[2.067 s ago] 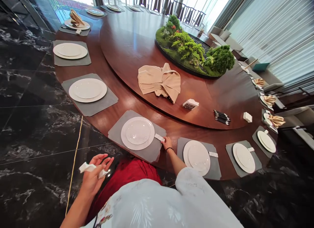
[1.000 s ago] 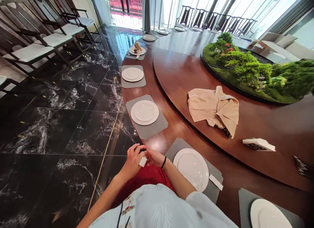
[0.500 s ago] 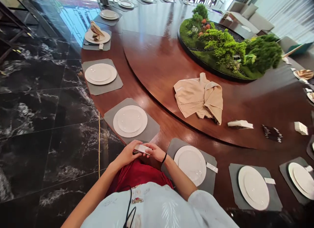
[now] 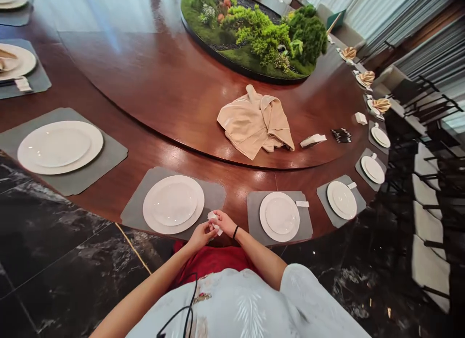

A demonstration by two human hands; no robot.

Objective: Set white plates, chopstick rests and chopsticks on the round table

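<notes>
My left hand point(image 4: 202, 235) and my right hand point(image 4: 224, 222) meet in front of my waist, at the table's near edge. Between their fingers is a small white rectangular piece point(image 4: 215, 222), partly covered, so its exact kind is unclear. Both hands are closed on it, fingertips pinched together. Just left of them, stacked white plates point(image 4: 173, 204) rest on a grey placemat point(image 4: 214, 195). To the right, another pair of white plates point(image 4: 279, 213) has a similar white piece point(image 4: 302, 204) beside it on its placemat.
On the raised turntable point(image 4: 163, 86) lie crumpled beige napkins point(image 4: 256, 125), a white stack point(image 4: 313, 140), a dark bundle point(image 4: 341, 135) and a white block point(image 4: 361, 118). A planted centrepiece point(image 4: 261, 42) stands behind. Chairs point(image 4: 430, 231) line up at the right.
My view has swung right, along the table. Both hands now stand beside the right part of a placemat, and the white piece is turned and more covered by the fingers.
</notes>
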